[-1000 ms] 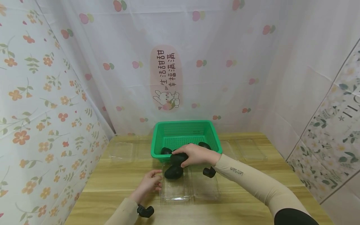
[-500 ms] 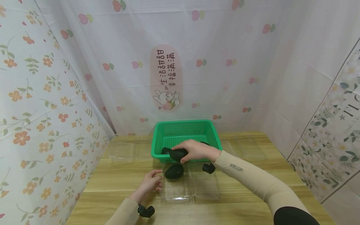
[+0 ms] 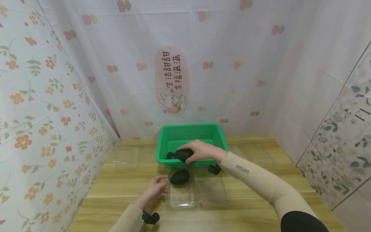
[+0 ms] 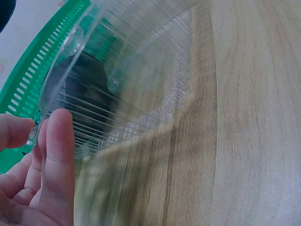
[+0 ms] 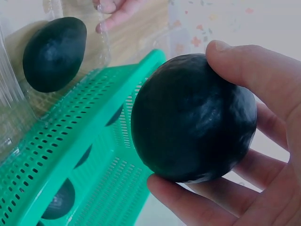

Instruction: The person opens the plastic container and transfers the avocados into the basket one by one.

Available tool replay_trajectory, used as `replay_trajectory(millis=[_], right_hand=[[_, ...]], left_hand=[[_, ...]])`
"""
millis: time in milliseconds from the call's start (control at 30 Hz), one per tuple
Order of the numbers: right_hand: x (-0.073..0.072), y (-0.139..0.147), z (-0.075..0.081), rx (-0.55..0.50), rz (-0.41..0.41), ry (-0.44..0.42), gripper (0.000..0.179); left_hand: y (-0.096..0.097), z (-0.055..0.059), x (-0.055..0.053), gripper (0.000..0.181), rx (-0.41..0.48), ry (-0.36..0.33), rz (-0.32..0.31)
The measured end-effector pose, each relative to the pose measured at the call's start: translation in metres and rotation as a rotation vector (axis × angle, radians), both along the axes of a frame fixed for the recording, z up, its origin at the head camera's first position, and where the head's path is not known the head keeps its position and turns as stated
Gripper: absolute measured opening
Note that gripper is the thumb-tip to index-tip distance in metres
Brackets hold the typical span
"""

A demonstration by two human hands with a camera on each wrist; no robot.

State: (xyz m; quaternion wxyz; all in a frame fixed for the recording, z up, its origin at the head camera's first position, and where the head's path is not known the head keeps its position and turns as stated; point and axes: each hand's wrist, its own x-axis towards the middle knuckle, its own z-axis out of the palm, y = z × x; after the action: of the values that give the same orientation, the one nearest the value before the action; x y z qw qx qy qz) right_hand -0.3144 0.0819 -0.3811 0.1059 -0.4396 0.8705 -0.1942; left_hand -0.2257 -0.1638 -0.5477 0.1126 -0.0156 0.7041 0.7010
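My right hand (image 3: 203, 152) holds a dark avocado (image 3: 183, 156) over the front part of the green basket (image 3: 188, 126). In the right wrist view, thumb and fingers curve round this avocado (image 5: 193, 120), above the basket's rim. A second avocado (image 3: 180, 177) lies in the back end of a clear plastic clamshell box (image 3: 182, 197), in front of the basket. My left hand (image 3: 154, 187) is at the box's left side. In the left wrist view, thumb and fingers pinch the box's edge, and the avocado (image 4: 83, 92) shows through its ribbed wall.
More dark avocados (image 5: 60, 200) lie in the basket along its front wall. The box's opened other half (image 3: 213, 192) lies flat to its right. Other clear boxes stand at the back left (image 3: 126, 155) and back right (image 3: 259, 154) of the wooden table (image 3: 116, 196). Curtains hang behind and at both sides.
My right hand has moved back and up with its avocado, from just over the avocado in the box to above the basket's front. The left hand has stayed at the box.
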Motion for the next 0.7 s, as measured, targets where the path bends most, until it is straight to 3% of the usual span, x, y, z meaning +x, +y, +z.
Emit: replay_trajectory(millis=[700], right_hand=[[-0.023, 0.0, 0.005, 0.015, -0.051, 0.026, 0.058]], left_hand=[[-0.001, -0.005, -0.003, 0.045, -0.014, -0.01, -0.004]])
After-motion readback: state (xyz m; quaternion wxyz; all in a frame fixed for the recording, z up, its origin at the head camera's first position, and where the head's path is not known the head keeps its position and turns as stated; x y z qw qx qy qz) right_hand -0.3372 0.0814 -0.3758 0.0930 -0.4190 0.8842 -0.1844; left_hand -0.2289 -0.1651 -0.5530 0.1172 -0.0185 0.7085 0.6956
